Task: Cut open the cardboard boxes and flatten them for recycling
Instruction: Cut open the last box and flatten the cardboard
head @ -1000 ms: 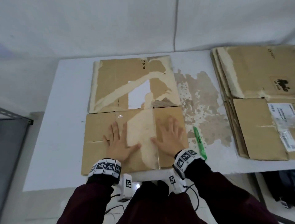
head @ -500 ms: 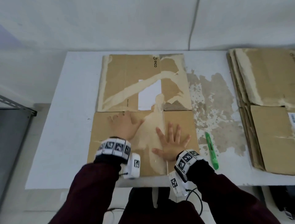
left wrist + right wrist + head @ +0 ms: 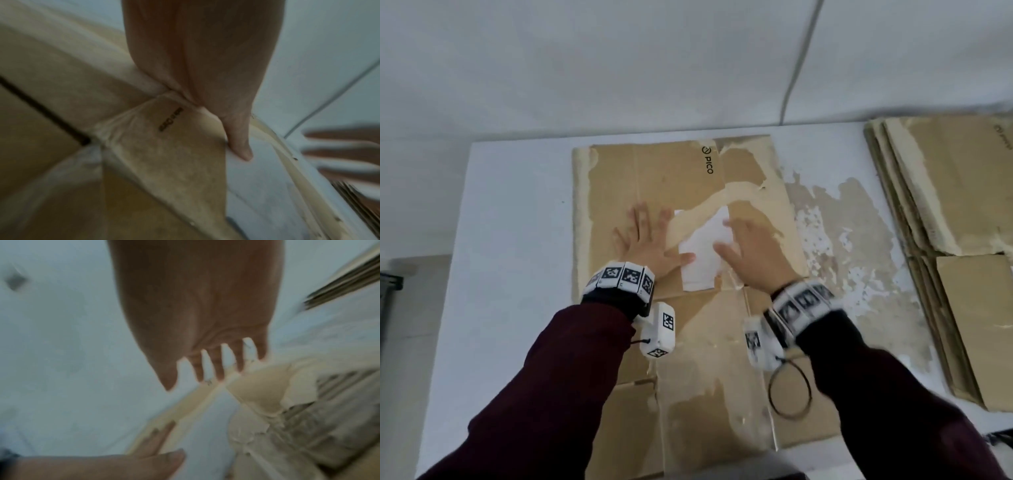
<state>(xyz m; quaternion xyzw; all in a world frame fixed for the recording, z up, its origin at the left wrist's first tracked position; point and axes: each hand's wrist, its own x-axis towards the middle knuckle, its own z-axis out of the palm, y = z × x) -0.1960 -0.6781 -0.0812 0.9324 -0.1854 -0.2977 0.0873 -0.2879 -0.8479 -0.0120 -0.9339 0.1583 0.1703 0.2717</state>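
A flattened brown cardboard box with a PICO mark and torn paper strips lies spread on the white table. My left hand lies palm down with straight, spread fingers on its far panel, thumb at the edge of a white gap. My right hand is flat and spread too, just right of that gap; the right wrist view shows its fingers splayed over the torn cardboard. Neither hand holds anything. The green cutter seen earlier is hidden now.
A stack of flattened cardboard lies at the table's right side. Between it and the box the tabletop carries a patch of stuck paper residue. A white wall with a cable rises behind. A black cord loop hangs from my right wrist.
Both hands have slid from the near panel up onto the far panel, left first, then right. My view has moved closer and forward.
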